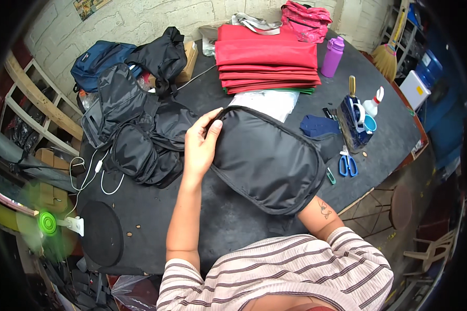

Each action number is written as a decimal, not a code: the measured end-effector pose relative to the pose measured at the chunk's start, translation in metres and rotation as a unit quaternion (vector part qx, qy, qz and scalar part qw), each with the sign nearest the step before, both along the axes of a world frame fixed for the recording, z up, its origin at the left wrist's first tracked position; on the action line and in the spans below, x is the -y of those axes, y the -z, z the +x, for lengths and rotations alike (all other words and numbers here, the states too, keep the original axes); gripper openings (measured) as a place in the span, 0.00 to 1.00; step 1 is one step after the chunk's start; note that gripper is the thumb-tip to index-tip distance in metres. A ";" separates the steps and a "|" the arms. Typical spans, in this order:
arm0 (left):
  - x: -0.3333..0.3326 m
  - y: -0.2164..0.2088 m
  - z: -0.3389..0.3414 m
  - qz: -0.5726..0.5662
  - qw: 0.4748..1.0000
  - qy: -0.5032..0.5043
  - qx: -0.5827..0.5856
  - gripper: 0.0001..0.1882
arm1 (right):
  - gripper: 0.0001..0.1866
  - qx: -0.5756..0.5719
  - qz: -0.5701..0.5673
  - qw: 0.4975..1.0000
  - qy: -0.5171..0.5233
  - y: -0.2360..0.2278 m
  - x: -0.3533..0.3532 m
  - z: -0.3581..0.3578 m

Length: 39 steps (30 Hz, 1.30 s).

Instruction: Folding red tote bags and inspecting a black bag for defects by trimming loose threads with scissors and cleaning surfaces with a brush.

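- The black fabric piece (270,155), rounded with a raised, piped rim, is held up above the middle of the tabletop (150,217), tilted, its lower end toward the near edge.
- The left hand (201,142) is closed in a pinch on the rim at the upper left end, thumb on the facing side and fingers curled round behind.
- The right forearm (324,215) passes beneath the lower right end; the right hand is hidden there, so I cannot tell how far its fingers are spread or whether they grip anything.
- The piece looks light and unlikely to break; its smooth, slightly shiny face would probably slide under a flat palm and wrinkle under a poke.
- The rim seems the stiffest part (it keeps its curve while the panel puckers), so a thumb-and-finger hold there, with support from beneath, should serve better than bunching the middle.
- Just beside its lower right side lie green snips (330,176), with blue-handled scissors (348,165) a little nearer the tabletop's right edge.
- To its left, toward the tabletop's left edge, lies a soft heap of black bags (135,145).
- Beyond it, toward the far edge, sits a stack of folded red fabric (267,57).
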<state>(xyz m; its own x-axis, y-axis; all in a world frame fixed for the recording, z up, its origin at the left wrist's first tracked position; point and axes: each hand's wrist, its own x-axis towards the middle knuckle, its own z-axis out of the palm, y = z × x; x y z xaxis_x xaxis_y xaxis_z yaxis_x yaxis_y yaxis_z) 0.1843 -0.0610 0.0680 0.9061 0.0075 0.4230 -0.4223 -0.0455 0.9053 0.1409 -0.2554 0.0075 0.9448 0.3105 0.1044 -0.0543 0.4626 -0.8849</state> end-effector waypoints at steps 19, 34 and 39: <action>-0.018 0.039 0.023 -0.043 0.957 0.173 -0.230 0.46 | 0.19 0.015 -0.008 0.999 -0.029 -0.032 -0.022 -0.013; 0.068 0.079 0.020 0.207 0.932 -0.250 0.159 0.19 | 0.15 0.085 -0.294 0.936 0.176 0.006 -0.057 0.094; 0.037 0.085 0.082 0.259 0.928 -0.266 -0.045 0.28 | 0.14 -0.050 -0.540 0.834 0.101 0.031 -0.073 0.079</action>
<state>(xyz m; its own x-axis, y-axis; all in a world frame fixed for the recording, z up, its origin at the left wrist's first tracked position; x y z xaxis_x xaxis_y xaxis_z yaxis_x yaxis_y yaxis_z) 0.2660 -0.0981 -0.0167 0.8644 0.2801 0.4175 -0.1397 -0.6639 0.7346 0.2196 -0.1828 -0.0236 0.9763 0.0057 -0.2163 -0.1710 -0.5922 -0.7875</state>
